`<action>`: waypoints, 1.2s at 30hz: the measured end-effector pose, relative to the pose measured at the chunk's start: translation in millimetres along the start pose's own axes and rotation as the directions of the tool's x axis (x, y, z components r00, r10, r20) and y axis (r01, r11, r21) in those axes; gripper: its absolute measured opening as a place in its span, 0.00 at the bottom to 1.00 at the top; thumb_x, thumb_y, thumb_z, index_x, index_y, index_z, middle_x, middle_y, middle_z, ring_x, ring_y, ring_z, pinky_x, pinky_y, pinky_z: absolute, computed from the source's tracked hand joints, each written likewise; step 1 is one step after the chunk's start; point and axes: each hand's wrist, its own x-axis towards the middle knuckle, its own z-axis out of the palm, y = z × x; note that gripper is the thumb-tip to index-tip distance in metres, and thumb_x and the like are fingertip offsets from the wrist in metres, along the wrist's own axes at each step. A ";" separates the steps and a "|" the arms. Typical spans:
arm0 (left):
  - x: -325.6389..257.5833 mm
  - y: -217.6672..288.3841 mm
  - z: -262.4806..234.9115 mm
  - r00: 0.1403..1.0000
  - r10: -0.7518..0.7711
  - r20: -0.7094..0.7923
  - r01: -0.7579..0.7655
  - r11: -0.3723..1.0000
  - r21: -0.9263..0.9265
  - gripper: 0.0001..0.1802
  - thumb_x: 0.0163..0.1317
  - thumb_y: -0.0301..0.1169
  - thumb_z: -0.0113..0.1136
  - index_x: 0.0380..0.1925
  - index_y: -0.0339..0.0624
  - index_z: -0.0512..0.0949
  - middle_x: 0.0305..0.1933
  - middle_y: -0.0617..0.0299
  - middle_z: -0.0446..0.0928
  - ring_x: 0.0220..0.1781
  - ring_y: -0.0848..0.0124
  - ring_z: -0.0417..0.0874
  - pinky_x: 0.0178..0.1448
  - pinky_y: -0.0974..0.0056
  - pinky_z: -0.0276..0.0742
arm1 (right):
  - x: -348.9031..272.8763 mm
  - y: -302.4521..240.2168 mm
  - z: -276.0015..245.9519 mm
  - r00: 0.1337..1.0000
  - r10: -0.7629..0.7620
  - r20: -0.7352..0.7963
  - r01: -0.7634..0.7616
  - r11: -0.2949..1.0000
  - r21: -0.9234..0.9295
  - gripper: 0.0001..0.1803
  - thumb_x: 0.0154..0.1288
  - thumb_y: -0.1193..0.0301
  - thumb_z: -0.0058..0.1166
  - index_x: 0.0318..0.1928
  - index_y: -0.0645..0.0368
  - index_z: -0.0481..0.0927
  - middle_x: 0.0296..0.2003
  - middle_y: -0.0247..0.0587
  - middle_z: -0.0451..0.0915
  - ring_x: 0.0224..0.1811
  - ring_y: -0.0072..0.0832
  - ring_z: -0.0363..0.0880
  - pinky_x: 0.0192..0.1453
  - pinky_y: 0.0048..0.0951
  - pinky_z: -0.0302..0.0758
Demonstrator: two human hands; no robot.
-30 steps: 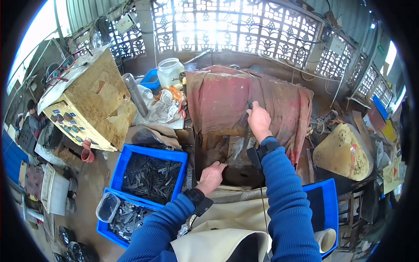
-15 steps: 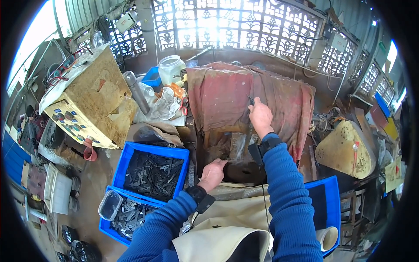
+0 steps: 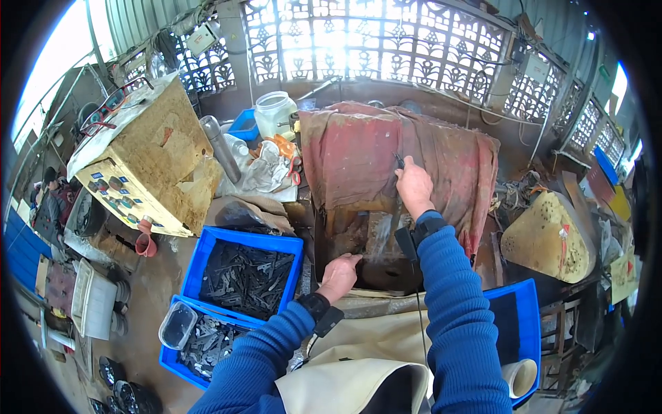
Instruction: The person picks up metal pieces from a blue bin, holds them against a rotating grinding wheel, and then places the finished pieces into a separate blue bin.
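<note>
Head view, the only one: your right hand is up on the machine in front of you, fingers pinched narrow on a small dark lever or handle that sticks up just above the knuckles; too small to tell its shape. The lever sits against a faded red cloth, stained and creased, draped over the machine's top and hanging down both sides. Your left hand is lower, w/ fingers curled loosely, resting at the front edge of the dark opening below the cloth; can't tell whether it holds anything. Inside that opening there's a grey metal block, worn and shiny in spots, btwn your two hands. Both forearms are in blue sleeves w/ black wrist straps, and a beige apron covers your lap. To your left, just beside the machine, a blue crate holds a heap of small dark metal pieces; a second blue crate nearer you holds similar greyer pieces plus a clear plastic tub. Another blue crate is at your right, mostly hidden by your arm. Further left, a yellowish control box w/ coloured buttons, tilted. Behind it, a white plastic jar and crumpled white rags.
</note>
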 end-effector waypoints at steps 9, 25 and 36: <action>-1.1 -2.5 3.1 1.000 -0.019 0.008 0.020 1.000 -0.011 0.19 0.49 0.19 0.52 0.42 0.44 0.81 0.39 0.52 0.80 0.41 0.54 0.81 0.46 0.57 0.79 | -2.7 -1.0 -2.7 0.999 -0.039 -0.037 0.038 0.999 -0.018 0.11 0.63 0.66 0.53 0.41 0.59 0.70 0.32 0.54 0.81 0.39 0.53 0.80 0.42 0.51 0.74; -0.8 -0.7 -0.8 0.998 -0.007 0.068 0.008 1.000 -0.012 0.18 0.51 0.21 0.51 0.42 0.40 0.82 0.41 0.45 0.81 0.45 0.52 0.81 0.51 0.56 0.77 | 1.1 -1.6 -9.6 0.999 -0.041 -0.002 0.041 0.999 -0.024 0.11 0.63 0.66 0.53 0.41 0.59 0.72 0.33 0.54 0.81 0.41 0.52 0.80 0.44 0.51 0.74; -11.6 -13.2 8.7 0.988 0.052 -0.148 -0.068 0.992 -0.103 0.18 0.50 0.20 0.51 0.41 0.40 0.81 0.36 0.48 0.80 0.43 0.50 0.81 0.48 0.52 0.77 | -50.7 10.9 -29.5 0.999 -0.043 -0.013 0.044 0.993 0.106 0.14 0.62 0.63 0.56 0.41 0.58 0.72 0.33 0.55 0.80 0.42 0.54 0.79 0.43 0.52 0.72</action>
